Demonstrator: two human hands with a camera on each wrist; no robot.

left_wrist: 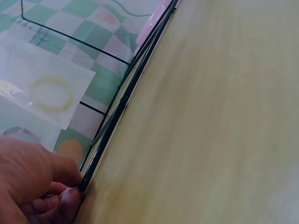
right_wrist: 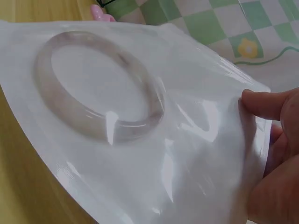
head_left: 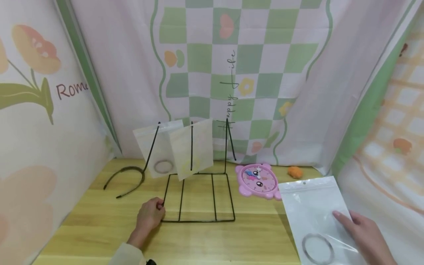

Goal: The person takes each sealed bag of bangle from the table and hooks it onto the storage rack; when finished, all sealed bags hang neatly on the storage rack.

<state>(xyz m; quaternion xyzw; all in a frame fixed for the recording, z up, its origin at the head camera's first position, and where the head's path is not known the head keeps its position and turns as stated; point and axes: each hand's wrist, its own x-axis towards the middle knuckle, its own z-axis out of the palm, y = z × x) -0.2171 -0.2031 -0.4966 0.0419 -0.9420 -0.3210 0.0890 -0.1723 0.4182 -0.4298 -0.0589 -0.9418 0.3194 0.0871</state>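
Note:
My left hand [head_left: 150,215] grips the front left corner of a black wire display rack [head_left: 198,221] standing on the wooden table. In the left wrist view, thumb and fingers pinch the rack's wire. My right hand [head_left: 366,233] holds the right edge of a white zip bag [head_left: 311,206], thumb on its front. A pale bangle [right_wrist: 70,114] lies inside it, showing through the clear side. On the rack's prongs hang two other bags: the left bag [head_left: 154,147] with a greyish bangle, the middle bag [head_left: 200,143] with a yellow ring. The right prong [head_left: 231,141] bears no bag.
A black headband [head_left: 142,180] lies left of the rack. A pink bear-shaped toy clock [head_left: 258,181] lies to the right, partly behind the held bag. Near the back edge sits a small orange object [head_left: 294,172]. Printed curtains [head_left: 238,55] enclose the table [head_left: 99,228].

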